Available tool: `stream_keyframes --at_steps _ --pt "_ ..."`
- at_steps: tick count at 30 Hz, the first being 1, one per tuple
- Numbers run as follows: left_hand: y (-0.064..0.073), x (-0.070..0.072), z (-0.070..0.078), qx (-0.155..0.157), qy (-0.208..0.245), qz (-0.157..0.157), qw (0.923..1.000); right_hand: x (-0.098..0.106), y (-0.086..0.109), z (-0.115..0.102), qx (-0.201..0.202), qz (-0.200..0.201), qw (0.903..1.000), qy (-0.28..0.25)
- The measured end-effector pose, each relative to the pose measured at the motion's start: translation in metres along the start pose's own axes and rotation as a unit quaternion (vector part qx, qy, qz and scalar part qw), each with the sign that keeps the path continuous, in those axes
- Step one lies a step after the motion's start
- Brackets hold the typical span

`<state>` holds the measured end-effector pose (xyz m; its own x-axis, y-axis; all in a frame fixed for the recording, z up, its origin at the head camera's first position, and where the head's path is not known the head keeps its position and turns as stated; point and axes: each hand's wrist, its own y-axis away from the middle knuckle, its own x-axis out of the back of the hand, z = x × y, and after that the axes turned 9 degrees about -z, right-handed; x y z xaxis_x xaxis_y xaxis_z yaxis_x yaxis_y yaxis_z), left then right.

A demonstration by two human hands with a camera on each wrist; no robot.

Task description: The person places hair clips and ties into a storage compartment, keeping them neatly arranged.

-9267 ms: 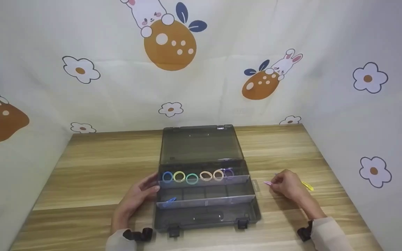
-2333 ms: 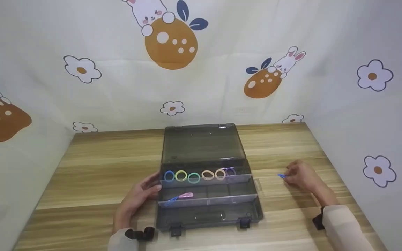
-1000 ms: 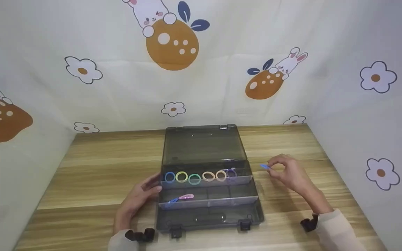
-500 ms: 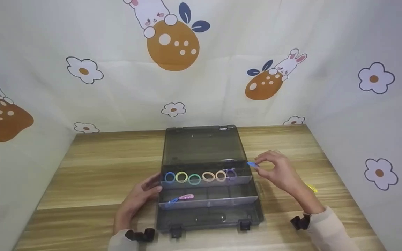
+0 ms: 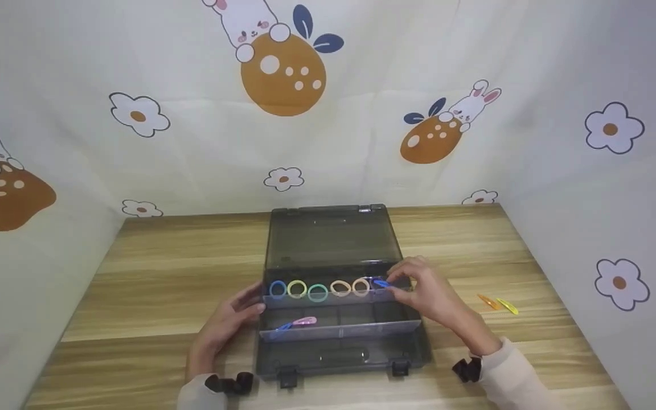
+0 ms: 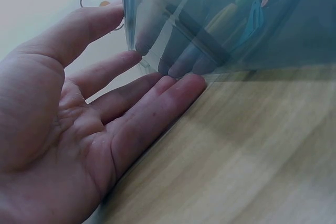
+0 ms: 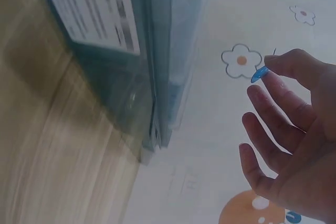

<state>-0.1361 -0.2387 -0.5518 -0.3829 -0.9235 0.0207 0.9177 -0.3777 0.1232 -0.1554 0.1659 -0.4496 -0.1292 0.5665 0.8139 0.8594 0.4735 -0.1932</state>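
Observation:
A dark see-through compartment box (image 5: pixel 331 242) lies with its lid back on the table. My right hand (image 5: pixel 436 296) pinches a blue hair clip (image 5: pixel 382 283) between thumb and index finger, above the right end of the back row; the right wrist view shows the clip (image 7: pixel 259 74) at the fingertips. My left hand (image 5: pixel 222 324) rests against the box's left side, its fingers (image 6: pixel 152 111) fairly straight and touching the wall. Several coloured hair ties stand along the back row. A pink hair clip (image 5: pixel 305 321) and another blue clip (image 5: pixel 282 328) lie in the middle row's left part.
An orange hair clip (image 5: pixel 488 301) and a yellow hair clip (image 5: pixel 508 306) lie on the wooden table (image 5: pixel 151 273), right of the box. Two black latches (image 5: pixel 288 377) stick out at the box's front. Patterned cloth (image 5: pixel 191 148) hangs behind and at both sides.
My right hand has carried the blue clip left from the table to over the box. The pink clip it held earlier now lies in the middle row. My left hand stays put.

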Motion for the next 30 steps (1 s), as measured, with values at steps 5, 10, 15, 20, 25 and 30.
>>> stream_keyframes --at_steps 5,10,15,20,25,30 --pt "0.000 0.000 0.000 0.001 0.007 0.002 1.0000 -0.015 -0.002 -0.006 0.029 -0.010 0.9995 0.002" --pt "-0.001 0.000 0.000 -0.007 0.012 -0.006 0.9999 -0.027 -0.005 -0.013 0.057 -0.011 0.9983 0.008" --pt "-0.001 -0.001 0.001 -0.002 0.002 -0.005 1.0000 -0.037 -0.008 -0.021 0.060 -0.021 0.9976 0.028" --pt "0.000 -0.001 0.001 0.006 -0.007 0.003 1.0000 -0.042 -0.013 -0.029 0.045 -0.040 0.9974 0.040" --pt "0.001 0.000 0.002 0.006 -0.012 0.007 0.9999 -0.049 -0.018 -0.036 0.041 -0.058 0.9966 0.042" --pt "0.002 0.000 0.002 0.001 -0.008 0.000 1.0000 -0.059 -0.022 -0.041 0.045 -0.072 0.9956 0.041"
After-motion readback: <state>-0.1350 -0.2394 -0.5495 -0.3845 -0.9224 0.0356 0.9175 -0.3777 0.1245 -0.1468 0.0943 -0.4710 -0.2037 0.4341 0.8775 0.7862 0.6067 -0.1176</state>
